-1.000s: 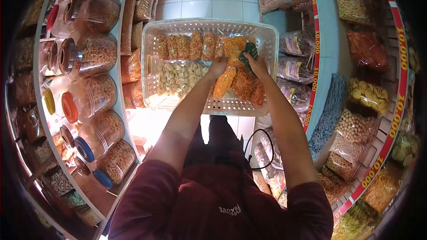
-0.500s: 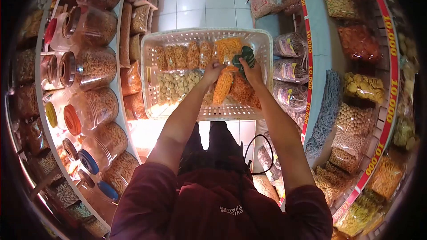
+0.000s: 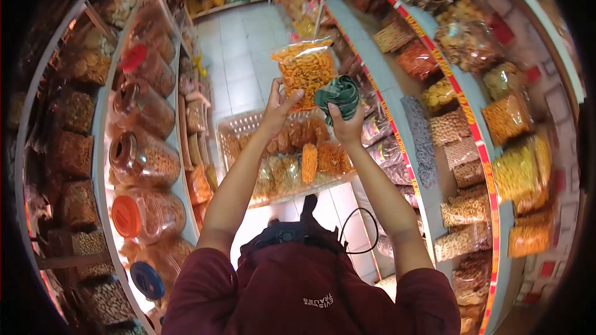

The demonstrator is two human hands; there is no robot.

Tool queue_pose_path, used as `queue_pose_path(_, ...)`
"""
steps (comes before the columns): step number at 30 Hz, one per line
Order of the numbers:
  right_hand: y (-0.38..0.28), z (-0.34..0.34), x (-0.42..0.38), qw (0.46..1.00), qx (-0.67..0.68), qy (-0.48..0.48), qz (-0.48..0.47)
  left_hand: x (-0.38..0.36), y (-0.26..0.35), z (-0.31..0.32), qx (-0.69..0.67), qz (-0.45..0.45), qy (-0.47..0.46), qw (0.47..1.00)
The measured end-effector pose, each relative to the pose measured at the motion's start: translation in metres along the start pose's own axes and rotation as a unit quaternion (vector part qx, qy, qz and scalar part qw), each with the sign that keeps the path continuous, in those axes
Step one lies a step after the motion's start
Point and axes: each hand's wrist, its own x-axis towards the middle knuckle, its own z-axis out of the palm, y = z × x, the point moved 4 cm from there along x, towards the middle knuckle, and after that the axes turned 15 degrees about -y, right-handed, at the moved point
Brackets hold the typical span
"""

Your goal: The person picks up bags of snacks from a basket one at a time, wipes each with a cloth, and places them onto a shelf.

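Observation:
My left hand [image 3: 280, 104] grips the lower left of a clear plastic bag of orange snacks [image 3: 305, 67], raised upright above the basket. In my right hand [image 3: 345, 125] is a bunched dark green cloth [image 3: 337, 96], pressed near the bag's lower right side. Whether the right fingers also touch the bag is hidden by the cloth. Below them, on the floor, stands a white perforated plastic basket [image 3: 239, 125]. Inside it lie several brown snack packs [image 3: 287, 136], pale packs [image 3: 273, 175] and an orange snack pack [image 3: 309, 162].
Shelves with large lidded jars [image 3: 149, 214] line the left side. To the right, tiered shelves edged with a red price strip [image 3: 475, 130] carry several bagged snacks [image 3: 465, 211]. A blue-grey textured mat [image 3: 419, 139] lies on one shelf. The tiled floor [image 3: 239, 62] runs ahead between them.
Out of the basket, the orange snack bag has come up in my left hand. My right hand has lifted with the green cloth. The view has tilted up along the aisle.

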Motion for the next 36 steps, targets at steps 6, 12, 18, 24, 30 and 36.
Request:
queue_pose_path(6,-0.187,0.006,-0.012,0.987,-0.043,0.038,-0.151,-0.027,0.146,0.102,0.104,0.113,-0.122,0.981)
queue_pose_path(12,-0.28,0.011,-0.063,0.98,-0.129,0.057,-0.14,-0.05,0.159,0.154,-0.022,0.091,-0.293,0.952)
queue_pose_path(18,-0.323,-0.01,-0.094,0.966,-0.178,0.071,-0.172,-0.062,0.161,0.214,-0.112,0.067,-0.372,0.919)
queue_pose_path(24,-0.358,-0.047,-0.138,0.917,-0.325,0.11,-0.203,-0.066,0.145,0.269,-0.112,0.086,-0.417,0.898)
queue_pose_path(30,-0.407,-0.094,-0.207,0.899,-0.357,0.168,-0.191,-0.082,0.114,0.366,-0.136,0.073,-0.478,0.865)
queue_pose_path(36,-0.46,-0.152,-0.298,0.867,-0.417,0.22,-0.159,-0.12,0.073,0.477,-0.108,0.1,-0.531,0.834)
